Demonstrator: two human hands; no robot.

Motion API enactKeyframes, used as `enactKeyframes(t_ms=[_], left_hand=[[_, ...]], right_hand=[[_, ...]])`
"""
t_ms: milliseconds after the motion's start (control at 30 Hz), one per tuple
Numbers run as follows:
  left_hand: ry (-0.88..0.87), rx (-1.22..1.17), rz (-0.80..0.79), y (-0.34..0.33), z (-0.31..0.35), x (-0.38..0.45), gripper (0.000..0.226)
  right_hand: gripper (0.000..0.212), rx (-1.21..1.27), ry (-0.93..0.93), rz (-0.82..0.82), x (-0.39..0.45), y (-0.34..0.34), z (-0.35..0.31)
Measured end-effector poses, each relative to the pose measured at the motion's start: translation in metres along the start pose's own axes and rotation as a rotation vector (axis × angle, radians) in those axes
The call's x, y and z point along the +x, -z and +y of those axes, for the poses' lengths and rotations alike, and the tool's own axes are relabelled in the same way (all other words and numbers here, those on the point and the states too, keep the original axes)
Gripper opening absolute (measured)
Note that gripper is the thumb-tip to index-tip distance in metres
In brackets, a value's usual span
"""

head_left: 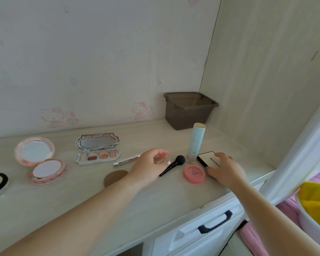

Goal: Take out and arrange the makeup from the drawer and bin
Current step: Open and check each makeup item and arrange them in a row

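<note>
**Makeup laid out, last pieces being set**

Counter (81, 200) space of pale wood grain carries nearly everything now, while the smoky plastic bin (189, 109) sits back in the corner, seemingly emptied. Your round pink compact (40, 159) and the ornate eyeshadow palette (97, 149) lie open, probably for display. The tall pale-green bottle (196, 143) stands upright just behind the coral blush pot (194, 173). Your right hand (224, 169) rests spread fingers on the flat white palette box (211, 160), likely squaring it up. Your left hand (150, 167) hovers with fingers loosely curled, holding nothing I can make out, just over the silver tube (127, 159) and beside the black brush (172, 165).
</note>
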State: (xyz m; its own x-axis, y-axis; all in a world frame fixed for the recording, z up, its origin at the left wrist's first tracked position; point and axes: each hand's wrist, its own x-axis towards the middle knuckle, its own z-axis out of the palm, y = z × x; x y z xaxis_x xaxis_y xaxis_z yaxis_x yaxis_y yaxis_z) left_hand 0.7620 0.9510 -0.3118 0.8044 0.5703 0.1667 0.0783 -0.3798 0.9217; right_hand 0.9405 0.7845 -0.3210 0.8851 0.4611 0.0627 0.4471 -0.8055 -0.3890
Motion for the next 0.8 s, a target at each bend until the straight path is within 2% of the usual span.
enactKeyframes(t_ms=[100,200,333,367,433,567,800], left_hand=[[-0.004,-0.073,-0.006,0.002,0.001,-0.004,0.021],[0.073,-0.202,-0.002,0.0,0.006,-0.008,0.019],[0.275,-0.606,-0.056,0.0,0.024,-0.026,0.01],[0.324,-0.704,-0.094,0.001,0.027,-0.031,0.012],[0.378,-0.83,-0.186,0.013,0.03,-0.043,0.031],[0.336,-0.996,-0.375,0.05,0.029,-0.066,0.06],[0.255,-1.101,-0.481,0.112,0.012,-0.09,0.08]], right_hand=[[0.062,0.004,0.016,0.075,-0.029,0.017,0.011],[0.06,0.004,0.138,0.104,-0.067,0.038,0.01],[0.059,0.093,0.374,0.095,-0.102,0.051,-0.026],[0.058,0.13,0.43,0.097,-0.105,0.051,-0.037],[0.057,0.206,0.537,0.101,-0.112,0.049,-0.065],[0.058,0.335,0.676,0.062,-0.118,0.037,-0.12],[0.061,0.422,0.83,-0.069,-0.128,0.012,-0.192]])
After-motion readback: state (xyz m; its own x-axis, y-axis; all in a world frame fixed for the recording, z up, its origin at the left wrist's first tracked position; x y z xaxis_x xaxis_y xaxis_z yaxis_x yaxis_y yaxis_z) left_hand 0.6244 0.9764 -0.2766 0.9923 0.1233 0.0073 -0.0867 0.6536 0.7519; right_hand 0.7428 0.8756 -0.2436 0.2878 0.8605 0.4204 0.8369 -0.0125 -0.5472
